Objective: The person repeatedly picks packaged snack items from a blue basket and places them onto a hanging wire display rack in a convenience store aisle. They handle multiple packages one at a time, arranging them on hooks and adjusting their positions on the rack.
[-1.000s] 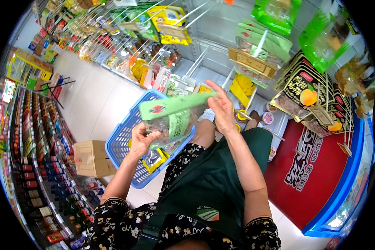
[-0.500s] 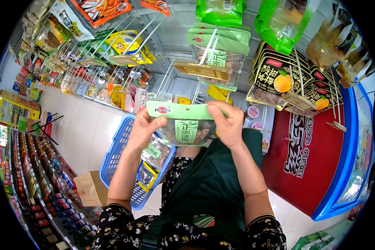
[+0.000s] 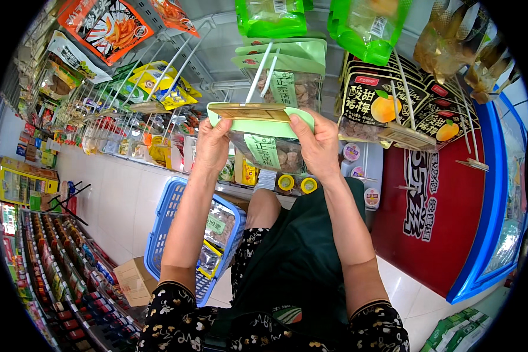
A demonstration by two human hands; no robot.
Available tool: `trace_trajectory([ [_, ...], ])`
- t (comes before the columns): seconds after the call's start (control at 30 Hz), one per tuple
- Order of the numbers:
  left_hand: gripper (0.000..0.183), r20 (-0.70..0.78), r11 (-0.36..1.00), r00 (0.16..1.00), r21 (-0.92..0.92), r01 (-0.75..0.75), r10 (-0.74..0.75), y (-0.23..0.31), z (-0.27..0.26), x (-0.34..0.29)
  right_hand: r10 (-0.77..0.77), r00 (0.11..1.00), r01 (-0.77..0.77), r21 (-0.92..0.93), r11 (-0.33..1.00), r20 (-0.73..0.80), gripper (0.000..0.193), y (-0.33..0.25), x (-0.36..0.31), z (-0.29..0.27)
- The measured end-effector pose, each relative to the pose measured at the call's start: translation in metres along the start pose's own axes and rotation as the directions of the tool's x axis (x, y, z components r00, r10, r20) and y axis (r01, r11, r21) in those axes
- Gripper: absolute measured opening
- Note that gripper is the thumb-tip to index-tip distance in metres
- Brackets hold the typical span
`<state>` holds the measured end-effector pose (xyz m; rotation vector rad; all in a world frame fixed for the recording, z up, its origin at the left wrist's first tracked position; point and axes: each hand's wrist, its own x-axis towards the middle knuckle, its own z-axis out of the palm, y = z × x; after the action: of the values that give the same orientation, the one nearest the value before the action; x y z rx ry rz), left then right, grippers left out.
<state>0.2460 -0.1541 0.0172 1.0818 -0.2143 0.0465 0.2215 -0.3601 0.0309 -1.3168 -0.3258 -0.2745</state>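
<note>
Pouch [image 3: 268, 151], mid-frame, pinched by left hand [image 3: 212, 142] and right hand [image 3: 321, 142]. Light, limp body presumed; header [image 3: 258, 127] ends best gripped.

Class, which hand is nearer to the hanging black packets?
Right. The right hand is left of the black packets, holding the near end of the green-topped bag; the left hand holds its far end.
</note>
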Motion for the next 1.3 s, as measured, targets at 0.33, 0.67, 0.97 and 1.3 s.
trace_trajectory([
  [0.33, 0.010, -0.043, 0.994, 0.998, 0.097, -0.042, 0.046, 0.002, 0.005, 0.019, -0.064, 0.987, 0.059, -0.039, 0.998, -0.145, 0.019, 0.006, 0.019, 0.003],
  [0.67, 0.022, -0.163, 0.964, 0.985, 0.248, 0.099, -0.060, 0.008, 0.016, 0.028, -0.110, 0.991, 0.087, -0.257, 0.963, -0.080, 0.017, -0.005, 0.022, 0.002],
  [0.97, 0.018, -0.021, 0.986, 0.996, 0.143, 0.088, -0.085, 0.010, 0.003, 0.033, -0.070, 0.993, 0.042, -0.256, 0.966, -0.099, 0.021, -0.003, 0.028, 0.006],
  [1.3, 0.018, -0.030, 0.991, 0.995, 0.091, 0.098, -0.096, 0.017, 0.014, 0.033, 0.035, 0.989, -0.065, -0.215, 0.974, -0.144, 0.022, -0.013, 0.028, 0.007],
])
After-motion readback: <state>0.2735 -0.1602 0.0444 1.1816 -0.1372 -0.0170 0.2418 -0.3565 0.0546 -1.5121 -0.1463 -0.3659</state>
